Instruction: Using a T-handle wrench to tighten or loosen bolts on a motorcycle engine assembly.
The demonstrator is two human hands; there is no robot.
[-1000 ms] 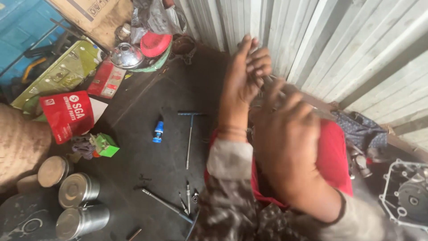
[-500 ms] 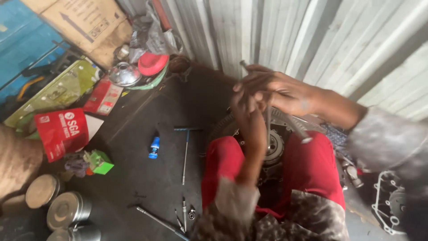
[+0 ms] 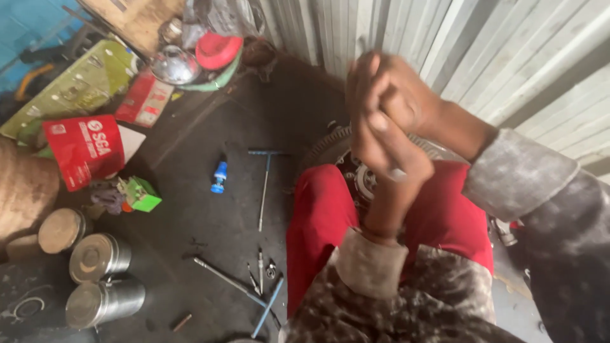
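Pressing together at one o'clock, the left hand (image 3: 387,149) and right hand (image 3: 397,95) clasp, fingers interlocked; whether anything lies between them cannot be told. Beneath, between red-trousered knees, sits a toothed metal flywheel (image 3: 362,178), likely heavy, rigid, greasy; grip its rim.

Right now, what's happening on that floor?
A person in red trousers sits on a dark floor, left hand and right hand pressed together, raised above a round toothed metal part between the knees. Whether they hold anything cannot be told. A T-handle wrench, small blue bottle, loose tools and metal cylinders lie to the left.
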